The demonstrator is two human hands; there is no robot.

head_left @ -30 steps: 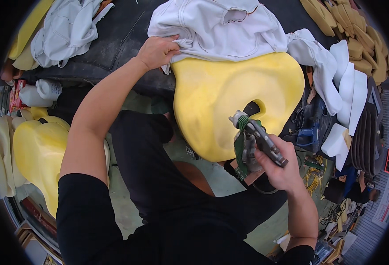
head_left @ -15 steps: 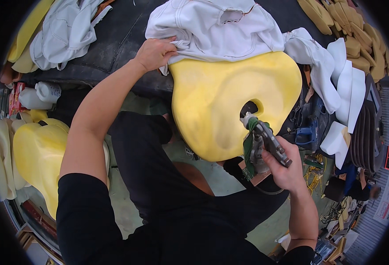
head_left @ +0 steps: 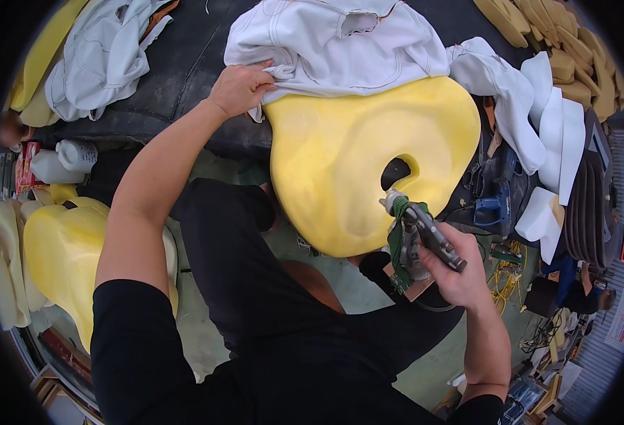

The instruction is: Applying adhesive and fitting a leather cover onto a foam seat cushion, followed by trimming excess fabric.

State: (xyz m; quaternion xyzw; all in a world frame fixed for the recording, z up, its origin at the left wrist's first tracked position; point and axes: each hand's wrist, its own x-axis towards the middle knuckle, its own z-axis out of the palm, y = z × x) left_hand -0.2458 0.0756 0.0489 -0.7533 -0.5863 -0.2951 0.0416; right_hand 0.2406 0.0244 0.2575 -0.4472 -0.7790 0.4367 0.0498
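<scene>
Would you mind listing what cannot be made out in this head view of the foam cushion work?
- Spray gun nozzle tip: too small to tell whether it touches the yellow foam cushion.
- Cushion's upper edge: covered by the white cover that the left hand grips.
- Right hand fingers: partly hidden behind the gun.
- Items at the right rim: bent and too small.

A dark worktable (head_left: 184, 78) fills the upper frame; pale green floor (head_left: 340, 283) shows below, with cluttered yellow cables (head_left: 503, 280) at lower right.
</scene>
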